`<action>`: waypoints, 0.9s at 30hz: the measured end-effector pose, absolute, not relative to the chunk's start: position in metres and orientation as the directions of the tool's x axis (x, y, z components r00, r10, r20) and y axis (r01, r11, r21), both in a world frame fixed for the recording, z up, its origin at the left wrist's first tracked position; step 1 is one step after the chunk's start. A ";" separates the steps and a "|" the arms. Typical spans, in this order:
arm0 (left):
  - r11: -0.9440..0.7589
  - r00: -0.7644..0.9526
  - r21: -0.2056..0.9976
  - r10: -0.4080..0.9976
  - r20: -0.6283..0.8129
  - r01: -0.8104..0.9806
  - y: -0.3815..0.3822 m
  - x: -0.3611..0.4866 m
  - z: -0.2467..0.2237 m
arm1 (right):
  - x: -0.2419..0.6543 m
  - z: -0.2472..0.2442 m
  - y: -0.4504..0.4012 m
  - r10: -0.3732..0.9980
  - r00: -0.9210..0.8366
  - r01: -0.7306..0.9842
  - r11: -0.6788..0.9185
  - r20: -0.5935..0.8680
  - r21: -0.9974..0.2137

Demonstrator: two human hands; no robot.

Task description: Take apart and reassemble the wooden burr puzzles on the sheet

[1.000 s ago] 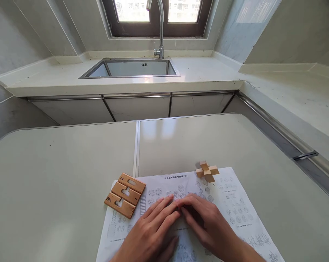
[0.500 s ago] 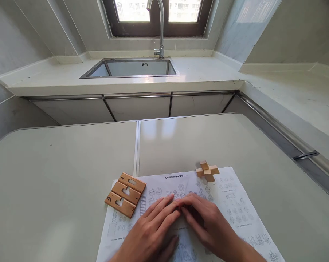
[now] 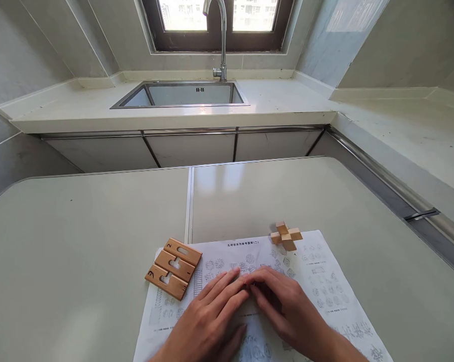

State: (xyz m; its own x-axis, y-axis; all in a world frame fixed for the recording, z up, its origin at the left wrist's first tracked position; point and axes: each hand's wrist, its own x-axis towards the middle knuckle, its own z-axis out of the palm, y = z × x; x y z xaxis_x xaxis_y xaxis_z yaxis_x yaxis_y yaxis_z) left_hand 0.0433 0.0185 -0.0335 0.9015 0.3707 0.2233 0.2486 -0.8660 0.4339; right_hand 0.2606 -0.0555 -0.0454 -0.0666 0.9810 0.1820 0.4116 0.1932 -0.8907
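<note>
A kitchen, with a steel-rimmed sink (image 3: 128,106), tall curved faucet (image 3: 223,45) and pale countertop (image 3: 287,98).

White sheet (image 3: 325,286) of printed diagrams, flat on table (image 3: 98,226)

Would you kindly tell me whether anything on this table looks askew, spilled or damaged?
Nothing looks spilled or damaged. The numbered wooden plates lie slanted over the left edge of the printed sheet, and a small dark speck stands out on the pale table.
</note>
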 end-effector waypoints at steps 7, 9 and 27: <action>-0.881 0.905 0.404 0.359 0.230 0.247 0.019 0.046 -0.032 | 0.260 -0.047 -0.056 0.982 -0.062 0.401 0.190 0.180 -0.896; -0.882 0.905 0.403 0.357 0.230 0.245 0.019 0.046 -0.033 | 0.260 -0.045 -0.056 0.983 -0.047 0.395 0.180 0.175 -0.901; -0.873 0.912 0.420 0.356 0.203 0.247 0.019 0.043 -0.035 | 0.277 -0.037 -0.047 0.948 0.144 -0.244 -0.242 -0.282 -0.939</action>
State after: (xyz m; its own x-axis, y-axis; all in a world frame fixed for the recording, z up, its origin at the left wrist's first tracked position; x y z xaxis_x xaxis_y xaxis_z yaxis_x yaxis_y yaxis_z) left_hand 0.0426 0.0192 -0.0346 0.9124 0.3555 0.2026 0.2470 -0.8733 0.4200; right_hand 0.2767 -0.0470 -0.0366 0.1443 0.9485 -0.2821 -0.2440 -0.2422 -0.9391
